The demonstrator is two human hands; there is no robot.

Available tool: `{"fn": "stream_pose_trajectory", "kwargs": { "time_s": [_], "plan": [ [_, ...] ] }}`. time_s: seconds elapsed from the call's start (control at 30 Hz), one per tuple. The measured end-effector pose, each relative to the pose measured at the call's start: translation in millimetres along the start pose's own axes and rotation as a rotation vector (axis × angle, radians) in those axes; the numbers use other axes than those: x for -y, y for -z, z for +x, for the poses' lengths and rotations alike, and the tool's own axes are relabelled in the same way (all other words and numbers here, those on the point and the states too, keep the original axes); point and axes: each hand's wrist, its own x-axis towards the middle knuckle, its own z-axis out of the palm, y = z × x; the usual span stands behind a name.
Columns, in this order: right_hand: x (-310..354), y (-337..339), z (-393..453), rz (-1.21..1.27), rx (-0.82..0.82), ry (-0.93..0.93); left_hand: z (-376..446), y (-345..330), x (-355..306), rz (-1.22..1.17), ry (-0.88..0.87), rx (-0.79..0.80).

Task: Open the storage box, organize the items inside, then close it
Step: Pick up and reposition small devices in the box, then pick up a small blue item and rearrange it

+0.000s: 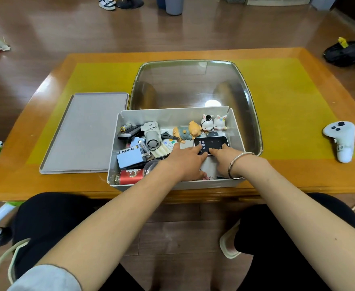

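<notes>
Box left half: I see clutter packed tight, fan (152, 136), blue charger (130, 157), red can (129, 176); no gap for fingers.
Box right half: my left hand (188, 162) and right hand (225, 161) fill it, fingers on the black device (211, 143).
Back wall: figurines (213, 122) line it.
Left of box: flat lid (84, 133), open above.
Right of box: bare mat (287, 122) up to the controller (341, 139).

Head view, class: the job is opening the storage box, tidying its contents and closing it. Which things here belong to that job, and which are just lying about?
Part of the job:
storage box
grey lid
black device, under both hands' fingers
pig figure
two rabbit figures
red can

Lying about:
white controller
clear tray behind the box
black bag on the floor
</notes>
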Motion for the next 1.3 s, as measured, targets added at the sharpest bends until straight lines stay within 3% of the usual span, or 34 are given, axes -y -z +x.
{"fn": "stream_pose_trajectory", "kwargs": {
  "time_s": [0.23, 0.3, 0.43, 0.6, 0.8, 1.03, 1.3],
  "plan": [
    [-7, 8, -6, -0.052, -0.137, 0.064, -3, 1, 3, -0.049, -0.007, -0.07],
    [-6, 16, -8, -0.127, -0.137, 0.099, -8, 3, 5, -0.081, -0.009, -0.156],
    [-2, 26, -10, -0.214, 0.023, 0.108, -25, 7, 20, -0.222, 0.038, -0.357],
    [6, 16, -3, -0.364, 0.029, 0.147, -55, -1, 44, -0.35, 0.141, -0.561],
    [8, 6, 6, -0.225, -0.011, 0.188, -86, -14, 67, -0.41, 0.355, -0.788],
    [11, 0, 15, -0.11, -0.076, 0.193, -103, -33, 85, -0.507, 0.659, -0.8],
    [4, -3, 18, 0.103, -0.125, 0.192, -98, -44, 86, -0.686, 0.648, -0.765]
  ]
}}
